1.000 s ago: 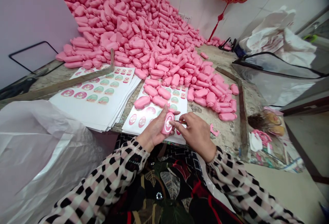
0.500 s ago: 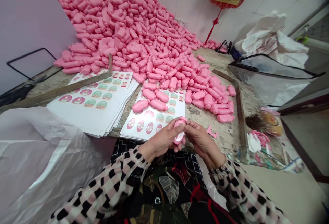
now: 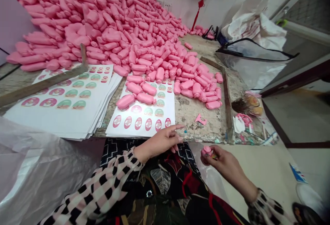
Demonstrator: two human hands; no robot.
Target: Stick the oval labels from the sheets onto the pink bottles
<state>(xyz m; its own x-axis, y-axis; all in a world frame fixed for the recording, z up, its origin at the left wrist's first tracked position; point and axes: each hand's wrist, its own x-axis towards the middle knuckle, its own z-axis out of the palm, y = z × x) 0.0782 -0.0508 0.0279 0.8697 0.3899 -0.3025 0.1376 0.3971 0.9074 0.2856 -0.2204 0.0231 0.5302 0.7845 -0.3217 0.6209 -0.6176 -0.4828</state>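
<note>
My right hand (image 3: pixel 225 161) grips a small pink bottle (image 3: pixel 206 150) beyond the front edge of the table, low and to the right. A patch of coloured print shows on the bottle near my fingers. In front of my lap, my left hand (image 3: pixel 163 140) is empty, its index finger stretched out and its other fingers loosely bent. Just behind it lies a sheet of stickers (image 3: pixel 116 132) with rows of oval pink and green labels. Several pink bottles (image 3: pixel 146 98) rest on that sheet. A flat pink plastic piece (image 3: pixel 201 119) lies to the right of it.
A huge heap of pink bottles (image 3: pixel 108 25) covers the back of the table. At left, a wooden strip (image 3: pixel 46 84) lies across a stack of sticker sheets (image 3: pixel 72 121). Another wooden strip (image 3: pixel 228 104) borders the right side. Plastic bags (image 3: pixel 38 159) hang at the left front.
My hands have parted: the right one has carried the pink bottle down and right, off the table edge. My left hand has let go of the bottle. The view has shifted rightward and down.
</note>
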